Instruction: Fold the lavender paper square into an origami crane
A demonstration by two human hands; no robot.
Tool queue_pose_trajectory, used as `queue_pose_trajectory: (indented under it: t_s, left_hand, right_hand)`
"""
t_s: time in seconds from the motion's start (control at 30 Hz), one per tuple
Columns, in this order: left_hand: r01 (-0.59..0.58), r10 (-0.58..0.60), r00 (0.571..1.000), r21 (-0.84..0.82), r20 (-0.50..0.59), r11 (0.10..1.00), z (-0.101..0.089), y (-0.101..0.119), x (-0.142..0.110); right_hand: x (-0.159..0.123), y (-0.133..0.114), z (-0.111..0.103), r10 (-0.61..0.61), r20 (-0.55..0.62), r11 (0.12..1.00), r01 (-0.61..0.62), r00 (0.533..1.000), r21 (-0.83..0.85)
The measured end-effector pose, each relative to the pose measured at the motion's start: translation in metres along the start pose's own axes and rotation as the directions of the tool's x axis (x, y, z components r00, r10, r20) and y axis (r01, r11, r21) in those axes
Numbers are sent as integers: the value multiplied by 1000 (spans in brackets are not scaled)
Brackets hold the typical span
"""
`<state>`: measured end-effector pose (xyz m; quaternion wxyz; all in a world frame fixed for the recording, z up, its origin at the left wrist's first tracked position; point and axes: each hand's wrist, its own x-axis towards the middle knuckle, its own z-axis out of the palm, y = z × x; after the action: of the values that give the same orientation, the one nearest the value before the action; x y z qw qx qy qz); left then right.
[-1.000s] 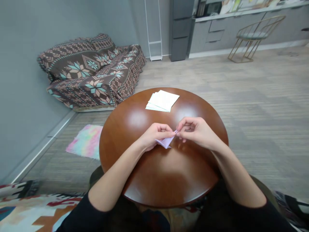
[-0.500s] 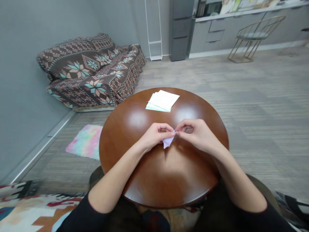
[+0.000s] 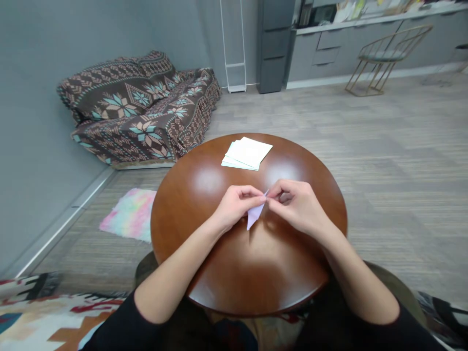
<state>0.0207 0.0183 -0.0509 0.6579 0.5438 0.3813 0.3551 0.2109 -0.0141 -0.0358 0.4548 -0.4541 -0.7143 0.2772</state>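
Observation:
A small folded piece of lilac paper (image 3: 254,215) hangs point-down just above the round brown table (image 3: 234,273). My left hand (image 3: 236,205) pinches its upper edge from the left with thumb and fingertips. My right hand (image 3: 298,204) pinches the same top corner from the right, its fingers curled. The two hands meet at the paper's top. Most of the paper's upper part is hidden behind my fingers.
A small stack of pale square sheets (image 3: 246,153) lies at the table's far edge. On the floor to the left are a patterned sofa (image 3: 139,109) and a pastel rug (image 3: 129,214). A wire chair (image 3: 387,53) stands by grey cabinets at the back right.
The lilac paper has turned from lying wide and flat between my hands to hanging narrow with its tip down. Both hands have risen slightly and drawn closer together.

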Motion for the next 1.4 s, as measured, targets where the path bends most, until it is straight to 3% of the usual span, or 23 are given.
queue_pose_trajectory:
  t_s: [0.13, 0.3, 0.43, 0.57, 0.73, 0.87, 1.0, 1.1, 1.23, 1.4]
  left_hand:
    - [-191, 198, 977, 88, -83, 978, 2, 2, 0]
    - [-427, 494, 862, 360, -116, 829, 3, 6, -3]
    - [-518, 614, 784, 450, -91, 727, 3, 8, -6]
    - [-557, 666, 744, 497, -57, 665, 2, 9, -6]
    - [-574, 688, 725, 532, -23, 622, 3, 11, -7]
    - [-630, 758, 652, 582, 35, 514, 3, 11, -8]
    - [-674, 794, 591, 629, 145, 387, -1, 9, -7]
    - [-675, 782, 585, 664, 214, 323, -4, 7, -6]
    - [-667, 767, 589, 690, 255, 282, -6, 6, -6]
    - [-694, 818, 545, 647, 184, 317, -2, 7, -7]
  right_hand:
    - [0, -5, 0, -50, -52, 999, 51, 997, 16]
    - [-3, -11, -2, -50, -86, 994, 58, 995, 90]
    - [-3, -14, -1, -62, -103, 992, 72, 993, 100]
    - [-3, -18, -2, -45, -93, 990, 57, 995, 129]
    - [-2, -21, -2, 150, -47, 936, -127, 988, 327]
    - [-1, -20, -1, 243, -17, 856, -207, 970, 474]
    - [0, -21, -1, 284, 25, 842, -262, 959, 472]
    - [1, -20, -4, 333, 73, 835, -330, 940, 441]
    - [2, -17, -7, 350, 149, 804, -378, 925, 460]
    - [3, -13, -4, 335, 187, 692, -376, 923, 617]
